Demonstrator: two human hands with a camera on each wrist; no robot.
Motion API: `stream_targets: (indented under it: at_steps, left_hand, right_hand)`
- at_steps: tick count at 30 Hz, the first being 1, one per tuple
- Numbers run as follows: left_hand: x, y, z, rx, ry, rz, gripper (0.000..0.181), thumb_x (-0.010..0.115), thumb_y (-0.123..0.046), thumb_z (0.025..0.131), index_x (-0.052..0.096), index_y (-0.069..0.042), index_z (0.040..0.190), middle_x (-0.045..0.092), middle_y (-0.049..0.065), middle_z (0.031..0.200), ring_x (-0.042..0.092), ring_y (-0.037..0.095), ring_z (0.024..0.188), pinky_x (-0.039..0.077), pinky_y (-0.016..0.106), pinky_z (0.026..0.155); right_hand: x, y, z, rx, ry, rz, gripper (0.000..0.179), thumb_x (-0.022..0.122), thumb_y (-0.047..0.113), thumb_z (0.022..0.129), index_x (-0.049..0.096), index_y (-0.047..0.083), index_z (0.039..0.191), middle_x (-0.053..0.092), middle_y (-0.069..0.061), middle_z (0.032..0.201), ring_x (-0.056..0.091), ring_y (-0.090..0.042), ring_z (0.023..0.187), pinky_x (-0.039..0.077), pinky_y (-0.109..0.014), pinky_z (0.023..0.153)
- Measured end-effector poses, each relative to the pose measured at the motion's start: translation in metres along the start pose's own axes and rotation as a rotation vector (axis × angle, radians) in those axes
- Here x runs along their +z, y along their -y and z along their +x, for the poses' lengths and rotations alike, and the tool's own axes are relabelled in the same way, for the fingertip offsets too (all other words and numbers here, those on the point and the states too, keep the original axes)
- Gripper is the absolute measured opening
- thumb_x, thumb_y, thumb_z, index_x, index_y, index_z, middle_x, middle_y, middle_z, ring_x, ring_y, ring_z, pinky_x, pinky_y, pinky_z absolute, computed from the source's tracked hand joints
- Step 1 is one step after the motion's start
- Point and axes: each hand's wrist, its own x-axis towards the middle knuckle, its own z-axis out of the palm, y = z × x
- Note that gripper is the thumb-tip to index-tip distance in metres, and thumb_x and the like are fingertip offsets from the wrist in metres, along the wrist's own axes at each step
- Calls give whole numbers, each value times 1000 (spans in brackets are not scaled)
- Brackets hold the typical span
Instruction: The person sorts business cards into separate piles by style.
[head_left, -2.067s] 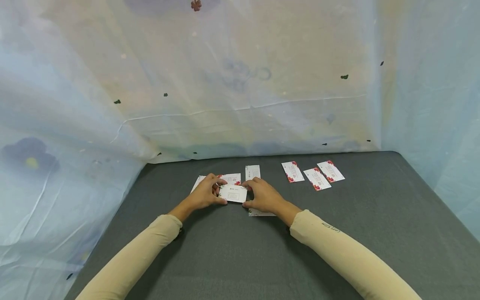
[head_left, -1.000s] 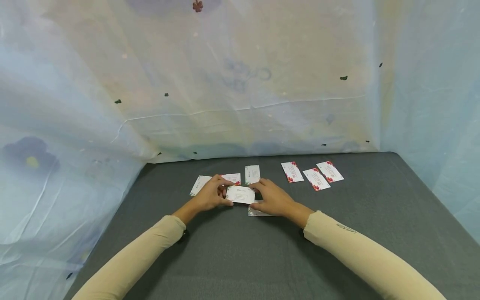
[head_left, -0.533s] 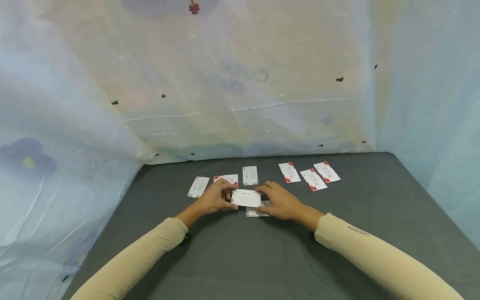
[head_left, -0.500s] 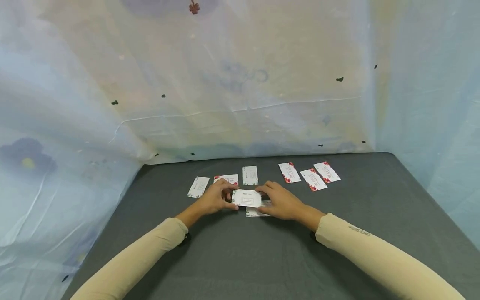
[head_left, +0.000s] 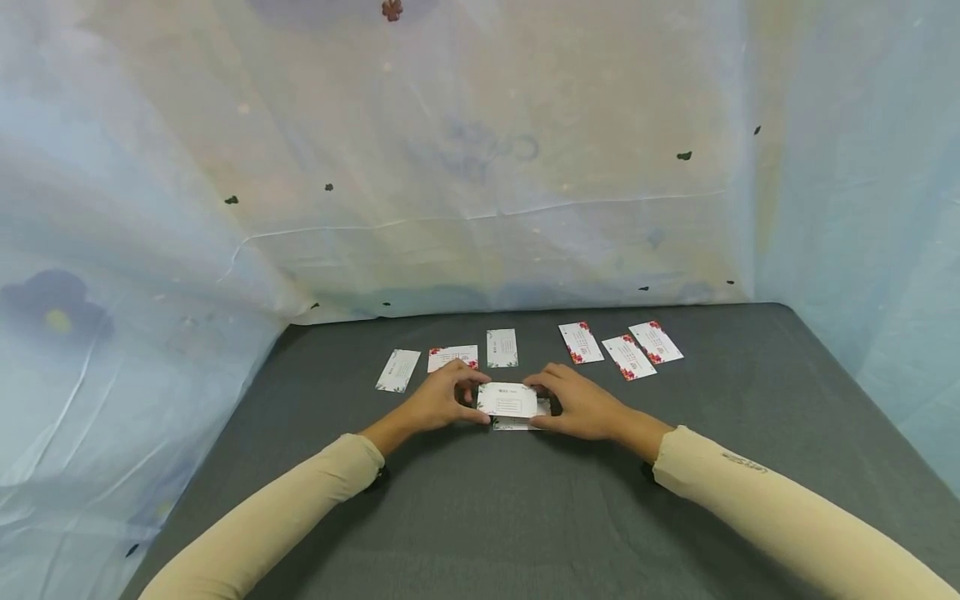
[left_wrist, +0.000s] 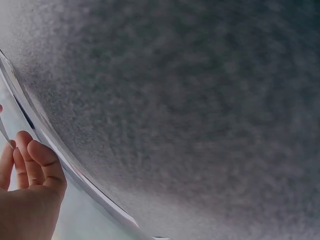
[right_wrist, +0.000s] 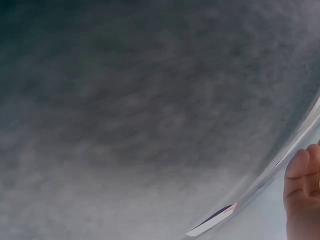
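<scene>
In the head view, a white printed business card [head_left: 507, 400] with leafy corners is held level between both hands. My left hand [head_left: 441, 398] pinches its left end between thumb and fingers. The right hand [head_left: 583, 404] pinches its right end in the same way. Partly hidden beneath it is another white card [head_left: 512, 424] on the grey table. The left wrist view catches the curled fingers [left_wrist: 37, 160] beside a thin card edge. In the right wrist view only part of the right hand [right_wrist: 304, 195] shows, at the right border.
On the dark grey tablecloth [head_left: 465, 517], behind the left hand, lie a white card [head_left: 397, 370], a red-flowered card [head_left: 453, 357] and an upright white card [head_left: 502, 347]. Three red-flowered cards [head_left: 628, 357] lie farther right. A pale patterned curtain [head_left: 480, 167] stands behind the table.
Both hands have moved right and slightly nearer with the card, which now lies over most of the card on the table. The left-hand cards have come into fuller view.
</scene>
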Motion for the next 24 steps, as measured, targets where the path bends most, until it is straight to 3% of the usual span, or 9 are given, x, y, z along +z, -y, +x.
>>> stream_targets:
  at_steps: [5,10,24]
  left_hand:
    - [3,-4,1,28,21,-2,60,89,-30,73,67,-11,126,54,6,99,52,13,77,45,27,72]
    - [5,-8,2,12,35,-10,59,89,-30,73,68,-12,125,56,8,107,54,12,79,45,26,74]
    - [16,-7,8,-6,76,106,59,89,-34,74,68,-16,126,56,1,106,52,9,84,46,29,79]
  right_hand:
    - [-1,-4,-6,-18,-1,-1,56,74,44,88,60,16,135,58,0,112,56,-15,99,48,-36,85]
    - [-4,-6,-9,-5,11,7,56,73,43,88,59,17,136,59,1,112,56,-14,99,48,-36,87]
    - [-6,-15,-17,-3,53,-1,54,74,42,88,60,17,134,59,3,109,53,-11,96,47,-35,86]
